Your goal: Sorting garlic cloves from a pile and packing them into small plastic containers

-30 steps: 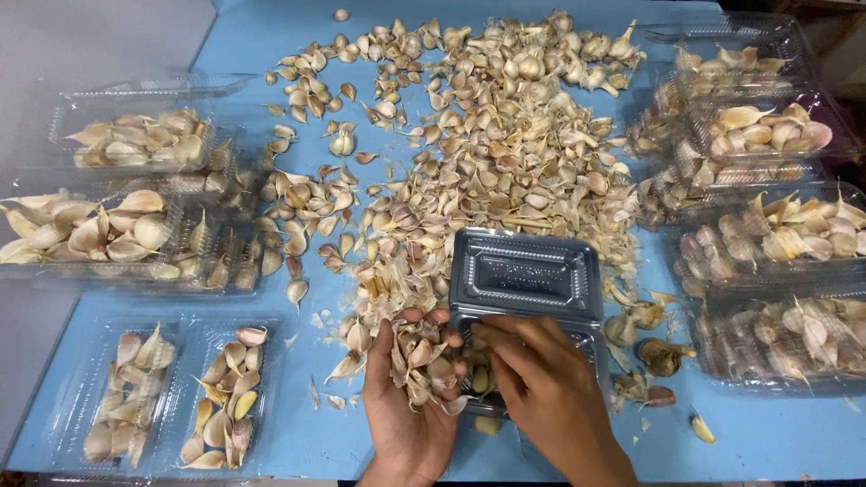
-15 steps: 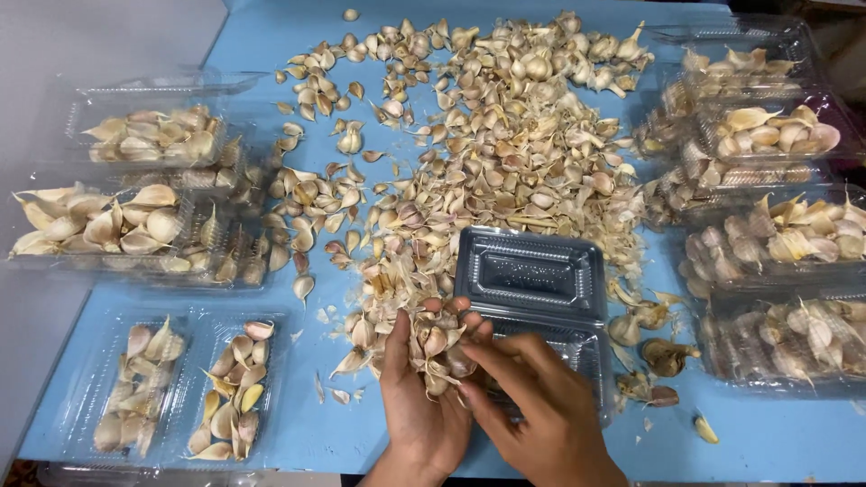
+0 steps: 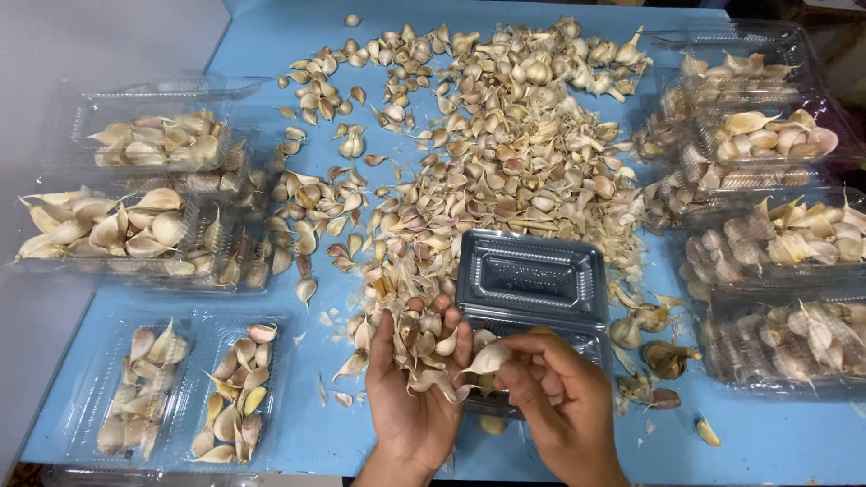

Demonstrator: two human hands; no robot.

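My left hand [image 3: 410, 397] lies palm up at the near edge of the blue table [image 3: 262, 36], cupping a heap of garlic cloves [image 3: 422, 347]. My right hand [image 3: 555, 397] pinches one pale garlic clove [image 3: 487, 359] between thumb and fingers, just right of the heap. Directly behind my right hand sits an open clear plastic clamshell box [image 3: 530, 275], its lid raised; its tray is mostly hidden by my right hand. A big loose pile of garlic cloves and papery skins [image 3: 487, 153] covers the middle of the table beyond my hands.
Filled clear boxes of garlic are stacked at the left [image 3: 144, 216] and at the right [image 3: 776, 243]. An open two-part box with cloves [image 3: 185, 388] lies at the near left. Loose cloves and skins [image 3: 658, 361] are scattered right of the clamshell.
My left hand has turned palm up with the cloves gathered in it. My right hand has picked a single clove out of the heap and lifted it slightly.
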